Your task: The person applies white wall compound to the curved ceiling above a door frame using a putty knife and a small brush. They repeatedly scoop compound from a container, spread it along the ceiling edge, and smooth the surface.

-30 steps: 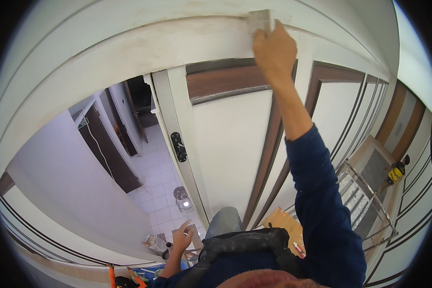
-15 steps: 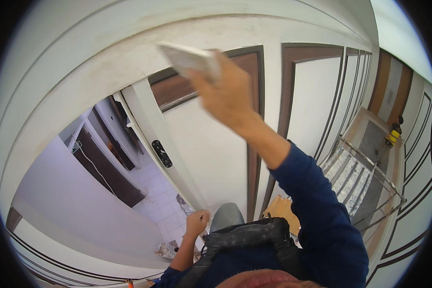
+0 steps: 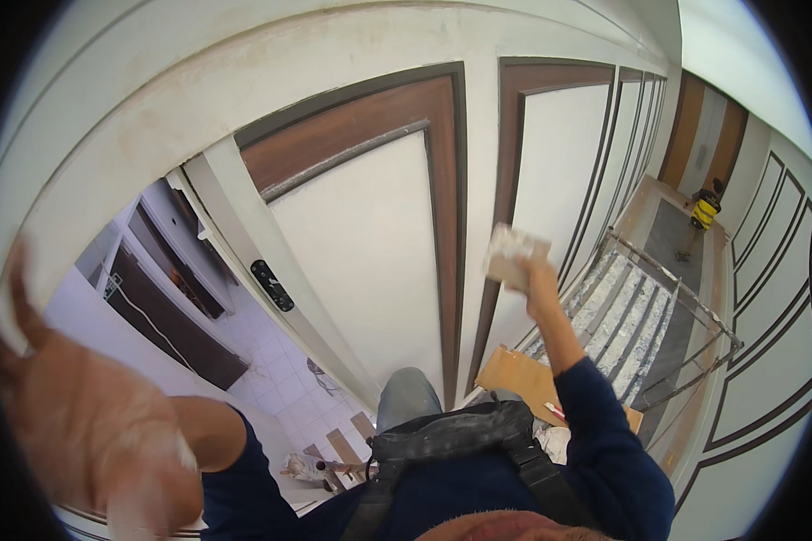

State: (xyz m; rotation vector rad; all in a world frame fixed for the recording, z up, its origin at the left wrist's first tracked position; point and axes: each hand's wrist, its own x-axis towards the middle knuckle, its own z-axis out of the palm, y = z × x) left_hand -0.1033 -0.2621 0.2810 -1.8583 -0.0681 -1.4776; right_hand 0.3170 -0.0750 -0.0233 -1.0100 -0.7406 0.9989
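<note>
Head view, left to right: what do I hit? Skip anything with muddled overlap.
Blurred left hand → black lock plate → trousered knee → right hand gripping a pale block → yellow-and-black object on the floor.

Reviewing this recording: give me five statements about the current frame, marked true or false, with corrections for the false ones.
1. The right hand holds a pale block. True.
2. The left hand grips the black plate. False: it is apart from the plate, blurred near the picture's left edge.
3. The black plate is left of the nearest large white panel in the picture. True.
4. The slatted platform is in the picture's left half. False: it is in the right half.
5. Both sleeves are dark blue. True.
</note>
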